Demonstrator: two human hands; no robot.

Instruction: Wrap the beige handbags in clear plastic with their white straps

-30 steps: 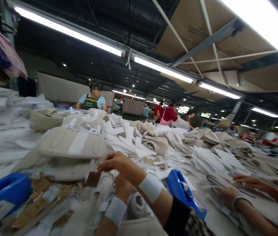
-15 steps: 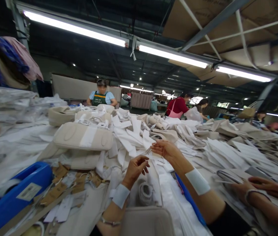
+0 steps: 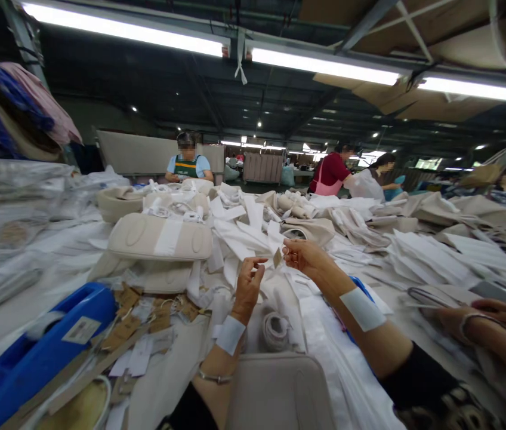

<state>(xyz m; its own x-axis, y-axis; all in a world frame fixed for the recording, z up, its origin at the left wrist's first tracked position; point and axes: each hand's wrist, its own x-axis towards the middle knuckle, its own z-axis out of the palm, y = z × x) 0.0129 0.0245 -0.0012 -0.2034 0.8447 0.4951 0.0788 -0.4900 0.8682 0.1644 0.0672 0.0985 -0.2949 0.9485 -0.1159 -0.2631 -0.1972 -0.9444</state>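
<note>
My right hand (image 3: 304, 257) is raised over the middle of the table, thumb and fingers pinched together. At its fingertips hangs a small tan tag (image 3: 277, 258). Just left of the tag is my left hand (image 3: 248, 283), its thumb and curled fingers a little apart and seemingly not touching it. Both wrists carry a white patch. Below the hands lies a beige bag (image 3: 280, 388), with a wrapped white roll (image 3: 276, 329) against its far edge.
A blue tape dispenser (image 3: 80, 325) and several brown tags (image 3: 161, 315) lie at left, near a round tub (image 3: 80, 406). Beige bags (image 3: 161, 237) are stacked beyond. White sheets (image 3: 432, 263) pile up at right, where another person's hands (image 3: 481, 328) work. Several people are farther back.
The tan tag now shows face-on between my hands. My left hand has risen slightly, with its fingers nearer the tag. The whole view has shifted a little.
</note>
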